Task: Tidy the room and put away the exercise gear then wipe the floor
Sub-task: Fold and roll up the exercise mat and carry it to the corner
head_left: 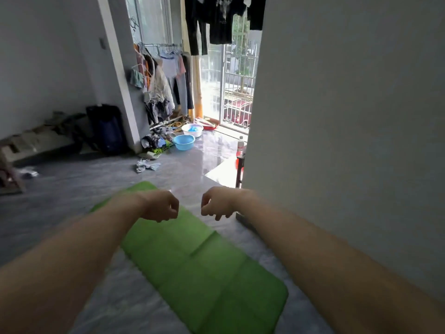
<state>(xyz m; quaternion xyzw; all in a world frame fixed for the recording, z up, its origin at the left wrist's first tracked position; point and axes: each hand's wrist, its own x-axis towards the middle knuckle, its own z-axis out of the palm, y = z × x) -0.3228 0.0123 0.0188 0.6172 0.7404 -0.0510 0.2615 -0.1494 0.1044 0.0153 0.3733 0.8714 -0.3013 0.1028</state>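
On the grey floor (72, 194) below the outstretched arms lies a green exercise mat (199, 268), unrolled flat, its long axis running from the near right corner away toward the far left, slanted across the view rather than square to the person. The left hand (161, 205) and right hand (216, 202) hang side by side above the far half of the mat, both with fingers curled loosely inward and holding nothing, neither touching the mat as far as can be told. The left hand sits over the mat's surface, while the right hovers at its right edge near the wall (349, 116). Judging by this, the far short end is the nearer end to start rolling from, slightly closer to the left hand
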